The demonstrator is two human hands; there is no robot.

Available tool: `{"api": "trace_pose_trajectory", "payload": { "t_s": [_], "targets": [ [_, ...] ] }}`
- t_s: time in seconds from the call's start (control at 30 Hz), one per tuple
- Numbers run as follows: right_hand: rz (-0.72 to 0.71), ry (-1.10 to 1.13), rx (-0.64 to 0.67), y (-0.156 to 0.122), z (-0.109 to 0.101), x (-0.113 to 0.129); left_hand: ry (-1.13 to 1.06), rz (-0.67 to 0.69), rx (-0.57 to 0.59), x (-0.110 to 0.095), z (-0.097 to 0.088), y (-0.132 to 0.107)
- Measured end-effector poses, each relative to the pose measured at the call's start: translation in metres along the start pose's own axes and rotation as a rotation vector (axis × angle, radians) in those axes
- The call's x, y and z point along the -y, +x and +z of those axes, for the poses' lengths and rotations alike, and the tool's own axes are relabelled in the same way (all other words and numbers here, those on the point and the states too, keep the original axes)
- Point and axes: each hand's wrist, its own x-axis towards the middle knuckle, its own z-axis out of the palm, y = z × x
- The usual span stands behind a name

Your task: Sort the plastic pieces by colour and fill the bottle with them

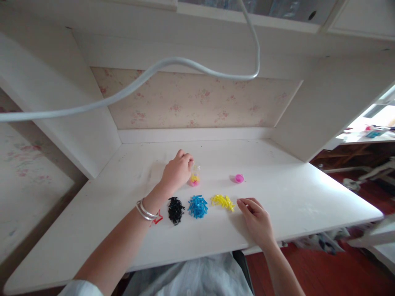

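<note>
A small clear bottle (195, 177) stands upright with yellow and pink-red pieces in its lower part. My left hand (177, 170) is closed at the bottle's upper left, its fingertips by the rim; whether they grip the bottle or a small piece is hidden. My right hand (255, 220) rests curled on the desk beside a pile of small yellow rubber bands (224, 202), thumb and fingers together, their contents too small to make out. Left of the yellow bands lie a blue pile (198, 206) and a black pile (176, 210). Red bands (158, 218) show partly behind my left wrist.
A round pink cap (239, 178) lies right of the bottle. The white desk (277, 172) has a back ledge and side panels. A white cable (173, 61) crosses high in front. My left wrist wears silver bangles (145, 210).
</note>
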Motion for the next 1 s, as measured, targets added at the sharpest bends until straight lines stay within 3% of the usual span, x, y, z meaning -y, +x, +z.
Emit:
{"api": "trace_pose_trajectory", "payload": {
  "t_s": [0.17,0.27,0.37,0.47,0.6,0.7,0.83,1.0],
  "targets": [
    [0.001,-0.010,-0.012,0.000,-0.001,0.001,-0.072,0.010,-0.059,0.004,-0.002,-0.003],
    [0.009,-0.006,-0.014,0.000,-0.002,0.002,-0.171,0.019,-0.090,0.006,-0.004,-0.016],
    [0.014,0.034,-0.041,0.002,0.001,0.009,-0.307,0.038,-0.069,0.004,-0.005,-0.046],
    [-0.018,0.105,-0.070,0.009,0.007,0.027,-0.462,0.041,0.031,-0.003,0.001,-0.087],
    [-0.155,0.187,-0.008,0.029,0.025,0.069,-0.662,-0.028,0.221,-0.011,0.016,-0.137],
    [-0.226,0.200,0.057,0.050,0.044,0.100,-0.725,-0.077,0.279,-0.010,0.024,-0.159],
    [-0.284,0.175,0.063,0.078,0.072,0.121,-0.749,-0.106,0.268,-0.007,0.027,-0.168],
    [-0.359,0.100,0.066,0.096,0.095,0.125,-0.737,-0.115,0.281,-0.006,0.027,-0.170]
  ]
}}
